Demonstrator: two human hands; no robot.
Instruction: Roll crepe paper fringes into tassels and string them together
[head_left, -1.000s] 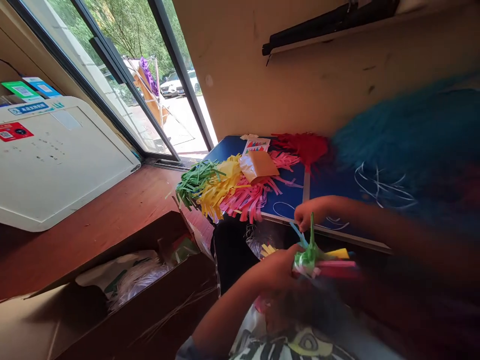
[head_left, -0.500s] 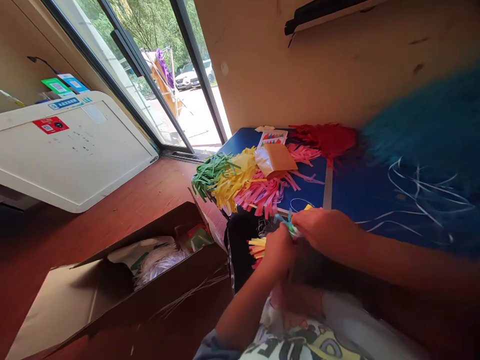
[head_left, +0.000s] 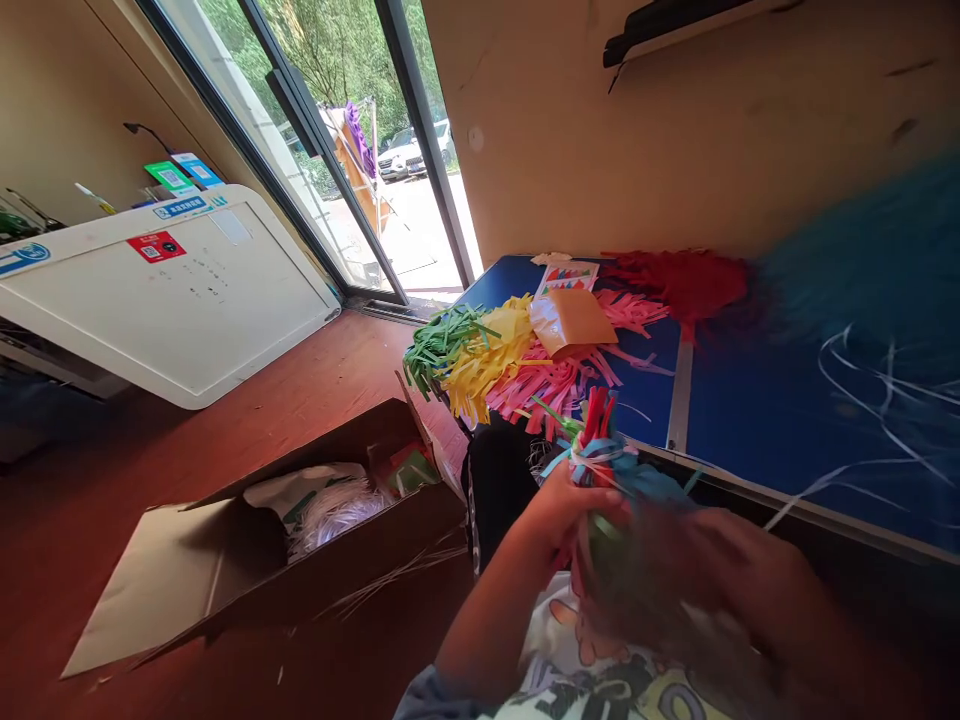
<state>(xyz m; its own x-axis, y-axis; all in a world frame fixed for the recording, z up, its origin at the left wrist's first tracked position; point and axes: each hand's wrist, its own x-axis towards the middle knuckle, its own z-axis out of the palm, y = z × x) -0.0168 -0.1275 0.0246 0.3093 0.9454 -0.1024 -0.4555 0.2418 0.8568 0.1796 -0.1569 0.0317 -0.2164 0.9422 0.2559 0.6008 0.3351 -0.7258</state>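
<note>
My left hand point(head_left: 562, 510) is wrapped round a bundle of coloured paper strips point(head_left: 596, 425), just below a white string tied about its red, green and blue ends. My right hand point(head_left: 739, 560) is smeared by motion at the bundle's right side, and its fingers cannot be made out. Beyond the bundle, on the blue table point(head_left: 757, 430), lie green fringed paper point(head_left: 446, 340), yellow fringed paper point(head_left: 491, 365) and pink fringed paper point(head_left: 555, 380). An orange packet point(head_left: 581, 320) rests on them. Farther back is red fringed paper point(head_left: 701, 285).
An open cardboard box point(head_left: 180, 560) with white shredded material stands on the red floor at the left. Behind it leans a white board point(head_left: 247, 300) near the glass door point(head_left: 352, 180). White strings point(head_left: 885, 400) and a blurred blue mass point(head_left: 870, 260) are at the right.
The tied bundle has come into fuller view, its ends upright above my left hand. My right hand has moved down and to the right, away from the tied ends. The view has shifted slightly.
</note>
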